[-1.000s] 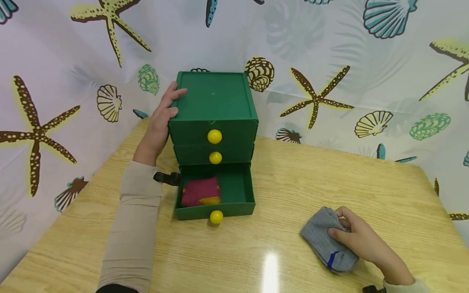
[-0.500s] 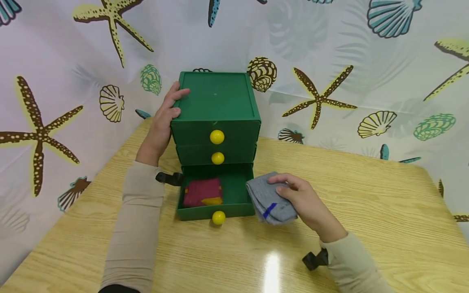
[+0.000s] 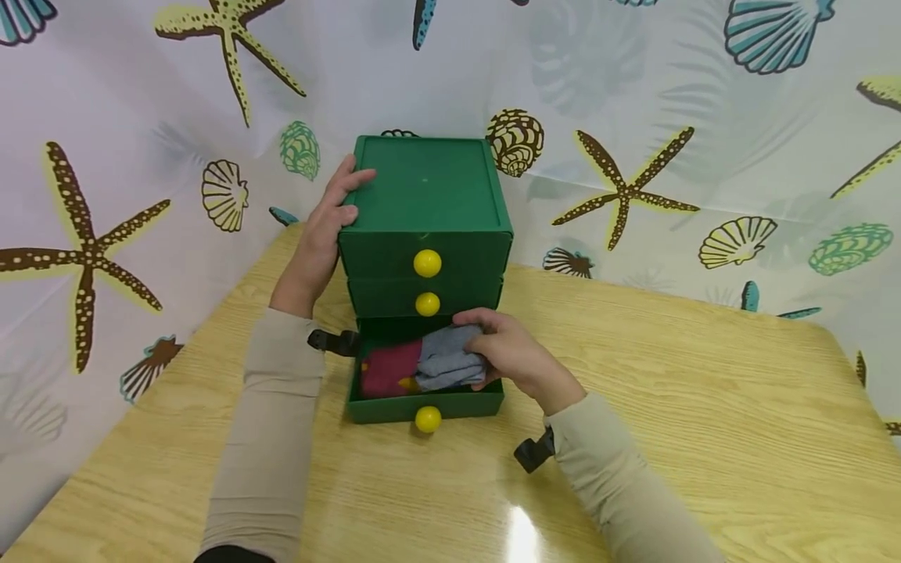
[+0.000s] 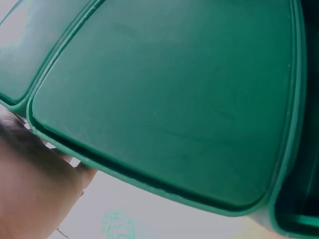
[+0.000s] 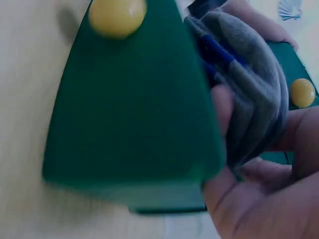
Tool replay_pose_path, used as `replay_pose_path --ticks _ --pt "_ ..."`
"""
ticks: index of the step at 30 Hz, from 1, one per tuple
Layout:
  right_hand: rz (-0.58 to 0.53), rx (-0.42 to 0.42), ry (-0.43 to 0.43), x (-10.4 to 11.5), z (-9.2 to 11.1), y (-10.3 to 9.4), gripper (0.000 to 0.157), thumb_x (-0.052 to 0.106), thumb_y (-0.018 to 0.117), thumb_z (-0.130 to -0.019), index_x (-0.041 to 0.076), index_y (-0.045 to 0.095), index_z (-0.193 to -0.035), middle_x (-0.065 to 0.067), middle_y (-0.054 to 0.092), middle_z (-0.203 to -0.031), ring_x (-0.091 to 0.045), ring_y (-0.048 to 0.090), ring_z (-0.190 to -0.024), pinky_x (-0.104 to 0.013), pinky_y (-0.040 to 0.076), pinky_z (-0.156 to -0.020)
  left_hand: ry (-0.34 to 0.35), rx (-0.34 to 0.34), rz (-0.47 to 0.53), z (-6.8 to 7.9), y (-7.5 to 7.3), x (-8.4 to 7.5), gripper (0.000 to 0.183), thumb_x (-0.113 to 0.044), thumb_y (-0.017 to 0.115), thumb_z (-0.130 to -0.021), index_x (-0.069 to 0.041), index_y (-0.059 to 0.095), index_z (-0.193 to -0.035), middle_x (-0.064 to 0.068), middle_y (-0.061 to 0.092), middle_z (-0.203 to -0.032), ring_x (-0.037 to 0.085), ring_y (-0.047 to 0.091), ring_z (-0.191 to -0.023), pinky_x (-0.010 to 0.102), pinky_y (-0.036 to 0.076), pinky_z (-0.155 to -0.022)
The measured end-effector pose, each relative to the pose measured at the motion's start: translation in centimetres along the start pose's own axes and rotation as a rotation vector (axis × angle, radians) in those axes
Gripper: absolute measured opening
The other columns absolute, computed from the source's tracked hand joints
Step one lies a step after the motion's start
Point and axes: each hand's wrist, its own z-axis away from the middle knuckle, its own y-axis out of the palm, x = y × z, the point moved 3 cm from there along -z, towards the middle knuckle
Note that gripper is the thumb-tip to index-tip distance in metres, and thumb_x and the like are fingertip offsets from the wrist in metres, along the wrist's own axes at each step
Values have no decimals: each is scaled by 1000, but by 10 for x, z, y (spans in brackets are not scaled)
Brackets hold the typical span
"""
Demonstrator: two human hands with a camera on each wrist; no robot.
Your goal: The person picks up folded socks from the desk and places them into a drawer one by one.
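A green three-drawer box (image 3: 432, 191) with yellow knobs stands on the table, its bottom drawer (image 3: 464, 406) pulled out. My left hand (image 3: 318, 242) rests on the box's upper left edge, fingers fairly straight over the side and top. Inside the drawer's left half lies a folded maroon sock (image 3: 387, 371) with yellow patches. My right hand (image 3: 517, 356) grips a folded grey sock (image 3: 449, 358) in the drawer's right half, up against the maroon one. Blue stripes show on the grey sock in the right wrist view, with fingers and thumb around it.
The upper two drawers are closed, with yellow knobs (image 3: 427, 263) on their fronts. A wooden table (image 3: 669, 391) extends to both sides. Behind it hangs a white cloth (image 3: 450, 70) printed with starfish and shells.
My right hand has carried the grey sock from the table's right side leftward into the open bottom drawer. The left hand stays on the box; the view has shifted slightly.
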Motion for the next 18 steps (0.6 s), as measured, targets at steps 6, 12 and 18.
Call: replay_pose_path --ticks 6,12,18 --pt "434 -190 -144 7 -3 -4 37 -5 50 -93 1 68 -125 -16 62 -128 -25 55 -90 -32 45 -72 0 -2 -8 -2 1 -1 56 -23 35 -102 0 39 -153 -1 5 -169 12 1 -152 43 4 -118" --pt "687 -251 -180 13 2 -1 36 -7 48 -91 1 72 -117 -15 68 -120 -28 59 -97 -39 48 -81 3 4 -1 -3 2 -1 56 -22 35 -101 0 39 -153 -1 5 -169 12 1 -152 43 4 -118" --pt "801 -332 -249 15 -1 5 36 -10 47 -89 3 75 -108 -13 72 -106 -27 63 -87 -40 53 -78 1 1 -12 -3 0 1 56 -21 34 -101 0 39 -152 2 4 -169 13 0 -152 44 4 -118"
